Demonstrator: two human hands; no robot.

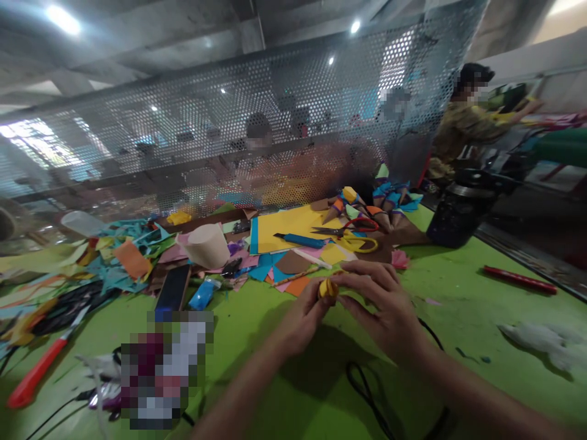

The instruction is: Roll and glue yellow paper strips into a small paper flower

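Observation:
A small yellow rolled or folded paper piece (328,289) is pinched between the thumb and fingers of my left hand (300,318), above the green table. From the other side, my right hand (383,305) brings its thumb and index fingertips together on the edge of the same piece; its remaining fingers are loosely bent. Just beyond my hands lie scissors with yellow handles (358,243), a blue utility knife (300,240) and yellow paper sheets (270,224). Brown, blue and orange paper scraps (293,264) are spread close by. My fingers partly cover the yellow piece.
A paper roll (205,245), phone (173,288) and red-handled tool (39,370) lie left. Paper cones (385,214) stand at the back before a perforated metal screen (220,134). Right are a dark flask (461,211) and a red pen (520,279); a person (468,125) sits beyond.

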